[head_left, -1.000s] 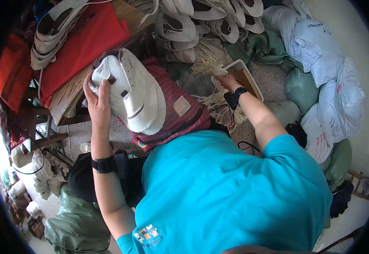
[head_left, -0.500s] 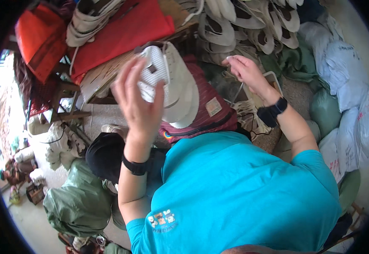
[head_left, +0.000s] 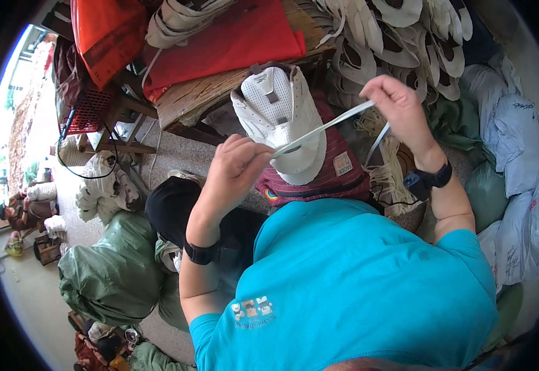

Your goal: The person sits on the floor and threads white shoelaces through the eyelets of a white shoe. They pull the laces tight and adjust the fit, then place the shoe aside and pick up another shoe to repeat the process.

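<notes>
A white shoelace is stretched on a slant between my two hands, in front of a white shoe upper. My left hand pinches its lower end beside the toe of the upper. Higher up and to the right, my right hand grips the other part, and a loose tail hangs below those fingers. The upper lies on a maroon striped cloth over my lap, toe toward me. Its mesh tongue faces up, and the eyelet rows I can see carry no lace.
Ahead stands a wooden table with a red cloth and a stack of beige uppers. Several pale uppers are heaped at the far right. White laces hang by my right side. Sacks stand left and right.
My left hand has come off the upper's side and closed on the lace. My right hand has lifted, drawing the lace taut. The whole view has shifted, so the scene sits farther right.
</notes>
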